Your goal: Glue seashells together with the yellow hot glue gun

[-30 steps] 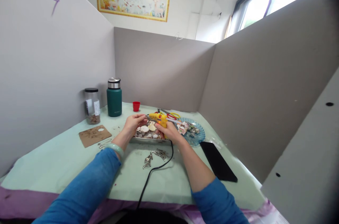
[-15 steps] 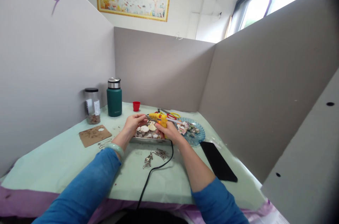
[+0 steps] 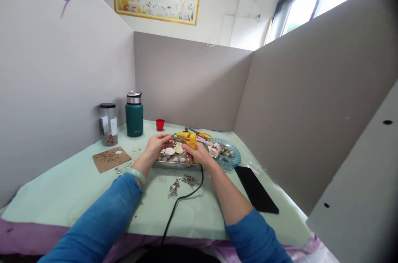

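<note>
yellow glue gun (image 3: 188,138) is gripped in the right hand (image 3: 198,154), held above a metal tray (image 3: 177,165) of shells (image 3: 169,151). left hand (image 3: 156,146): fingertips drawn together just beside the gun's front end; whether anything is pinched there cannot be told. black cord (image 3: 176,204) is trailed across the pale green cloth (image 3: 149,215). small metal pieces (image 3: 174,187) are heaped nearby; a blue plate (image 3: 238,155) is set to the right.
</note>
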Demonstrator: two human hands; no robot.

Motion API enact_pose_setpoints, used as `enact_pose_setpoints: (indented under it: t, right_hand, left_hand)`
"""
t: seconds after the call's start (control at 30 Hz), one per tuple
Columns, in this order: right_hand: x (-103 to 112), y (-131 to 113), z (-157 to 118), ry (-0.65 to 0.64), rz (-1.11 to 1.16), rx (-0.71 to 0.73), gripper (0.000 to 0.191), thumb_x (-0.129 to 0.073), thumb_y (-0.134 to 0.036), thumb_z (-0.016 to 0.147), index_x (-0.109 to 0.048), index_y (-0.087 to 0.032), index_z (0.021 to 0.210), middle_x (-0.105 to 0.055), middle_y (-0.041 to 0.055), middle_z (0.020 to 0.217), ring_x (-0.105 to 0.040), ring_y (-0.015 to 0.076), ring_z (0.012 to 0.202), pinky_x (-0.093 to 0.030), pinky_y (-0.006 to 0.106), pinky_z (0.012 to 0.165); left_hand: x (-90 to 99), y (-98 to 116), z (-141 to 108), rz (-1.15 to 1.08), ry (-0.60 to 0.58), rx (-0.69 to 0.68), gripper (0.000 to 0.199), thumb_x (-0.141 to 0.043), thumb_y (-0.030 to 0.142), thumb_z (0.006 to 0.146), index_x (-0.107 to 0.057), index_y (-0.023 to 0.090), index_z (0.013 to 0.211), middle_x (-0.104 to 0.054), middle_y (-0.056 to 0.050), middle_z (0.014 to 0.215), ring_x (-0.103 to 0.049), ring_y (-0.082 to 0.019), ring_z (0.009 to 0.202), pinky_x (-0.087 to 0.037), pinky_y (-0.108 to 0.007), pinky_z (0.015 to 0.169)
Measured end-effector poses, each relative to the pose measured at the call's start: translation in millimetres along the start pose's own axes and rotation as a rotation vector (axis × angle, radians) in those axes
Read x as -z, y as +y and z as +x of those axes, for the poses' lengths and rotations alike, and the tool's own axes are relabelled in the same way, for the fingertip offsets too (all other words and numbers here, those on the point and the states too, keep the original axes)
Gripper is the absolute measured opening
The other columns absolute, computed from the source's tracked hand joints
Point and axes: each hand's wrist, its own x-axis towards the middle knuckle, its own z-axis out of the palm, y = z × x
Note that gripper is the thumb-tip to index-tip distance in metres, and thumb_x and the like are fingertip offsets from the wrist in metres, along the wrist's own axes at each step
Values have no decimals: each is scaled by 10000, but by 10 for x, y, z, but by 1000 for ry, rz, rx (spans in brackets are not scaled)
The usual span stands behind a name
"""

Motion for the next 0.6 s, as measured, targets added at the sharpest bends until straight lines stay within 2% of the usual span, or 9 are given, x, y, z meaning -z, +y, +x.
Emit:
enact_pose_setpoints:
  t: [0.6]
  right_hand:
    - [2,10,4,-58,35,9,395,-557,-547,778,-582,-159,712,-573,21,604,-431,79,418,-360,214,401]
  left_hand:
    - [32,-35,32,2,-3,4,282,-787,201,579,-649,88,797,-667,-63,644,-641,-141,593,-530,-274,661]
